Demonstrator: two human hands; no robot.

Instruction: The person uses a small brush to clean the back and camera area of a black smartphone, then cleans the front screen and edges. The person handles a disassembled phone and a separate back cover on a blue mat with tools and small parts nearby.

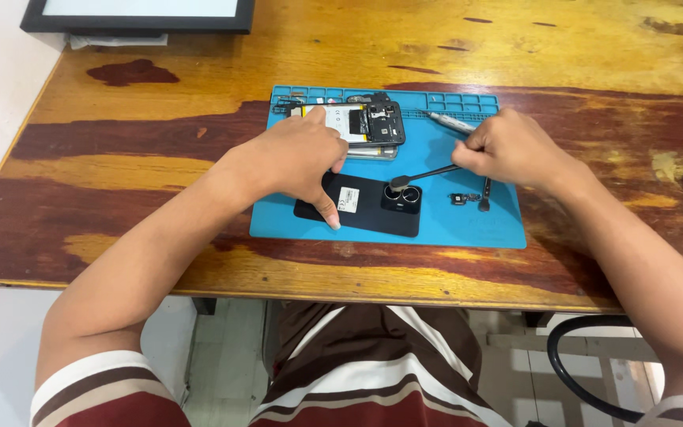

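Two hands work over a blue mat (pixel 468 225) on the wooden surface (pixel 120 166): my left hand (pixel 298 158) lies spread, fingers pressing down on a black back cover (pixel 373 207) near the mat's front edge, thumb at its near side. My right hand (pixel 507 150) is closed around a thin dark tool (pixel 424 175), whose tip meets the cover's round camera ring (pixel 409 196). Behind the left hand lies an opened phone (pixel 365 122), and small dark parts (pixel 472 198) sit just right of the cover.
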